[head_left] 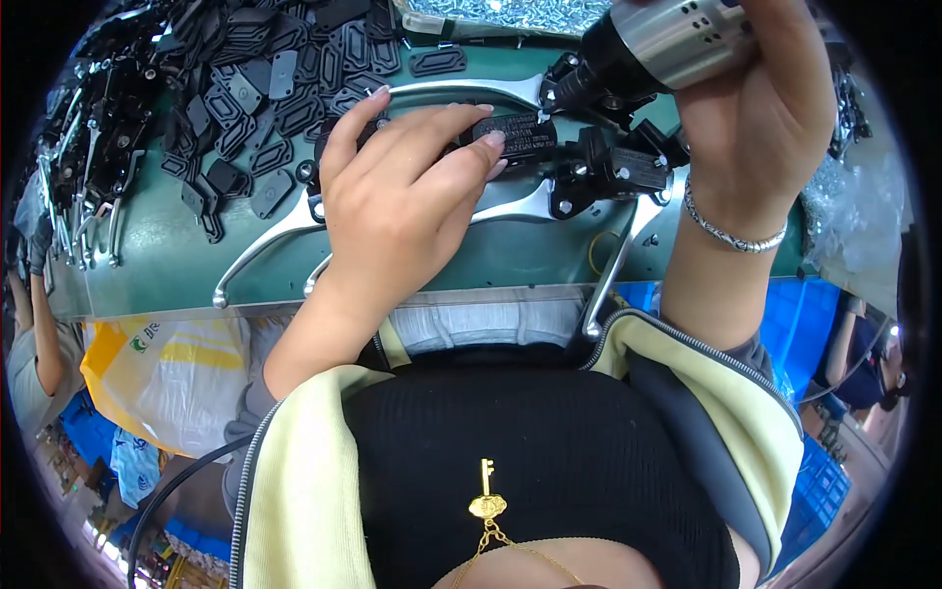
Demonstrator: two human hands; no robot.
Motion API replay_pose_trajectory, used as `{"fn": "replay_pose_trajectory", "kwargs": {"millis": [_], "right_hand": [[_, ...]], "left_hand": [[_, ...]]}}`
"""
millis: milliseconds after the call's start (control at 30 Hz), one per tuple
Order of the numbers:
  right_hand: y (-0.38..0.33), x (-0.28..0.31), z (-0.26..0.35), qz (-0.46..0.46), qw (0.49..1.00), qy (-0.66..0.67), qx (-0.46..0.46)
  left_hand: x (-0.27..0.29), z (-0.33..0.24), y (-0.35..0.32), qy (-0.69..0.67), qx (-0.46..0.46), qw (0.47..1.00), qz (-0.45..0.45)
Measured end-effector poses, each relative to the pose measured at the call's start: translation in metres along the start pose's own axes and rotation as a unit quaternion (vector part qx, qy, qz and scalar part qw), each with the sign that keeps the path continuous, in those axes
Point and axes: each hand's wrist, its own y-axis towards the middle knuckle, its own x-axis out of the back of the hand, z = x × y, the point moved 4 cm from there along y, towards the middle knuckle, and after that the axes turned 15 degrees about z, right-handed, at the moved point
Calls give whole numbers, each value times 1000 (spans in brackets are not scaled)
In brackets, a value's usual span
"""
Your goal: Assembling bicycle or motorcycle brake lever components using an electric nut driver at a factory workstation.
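My left hand (pixel 402 191) is curled over a black brake lever assembly (pixel 520 135), with the thumb pressing near its lettered lid. A silver lever (pixel 461 88) runs along the far side of that hand. In my right hand (pixel 751 128) is a power screwdriver (pixel 677 44) with a metal body and black nose, tilted down to the left. Its nose is over the right end of the assembly; the bit's tip cannot be made out. Close by to the right lies another black brake lever assembly (pixel 633 172), its silver lever hanging past the table's near edge.
Black gasketed lids (pixel 294 98) are piled on the green table (pixel 167 285) at the far left. Beside them sits a heap of levers (pixel 93 196). A tray of small screws (pixel 505 15) stands at the back. Clear plastic bags (pixel 854 216) lie right. Other people are at both sides.
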Motion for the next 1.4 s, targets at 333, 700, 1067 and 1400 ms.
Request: {"fn": "replay_pose_trajectory", "kwargs": {"millis": [333,700,1067,1400], "right_hand": [[1,-3,-3,20,999,0,38],[-4,-2,-3,34,993,-79,87],[-6,-1,-6,58,990,-90,94],[-14,-17,-4,-35,992,-109,48]], "left_hand": [[-2,3,-5,-7,-7,1000,-21],[-9,5,-6,3,-41,999,-29],[-11,8,-2,-25,-72,997,-30],[-11,10,-1,-59,-64,996,-21]]}}
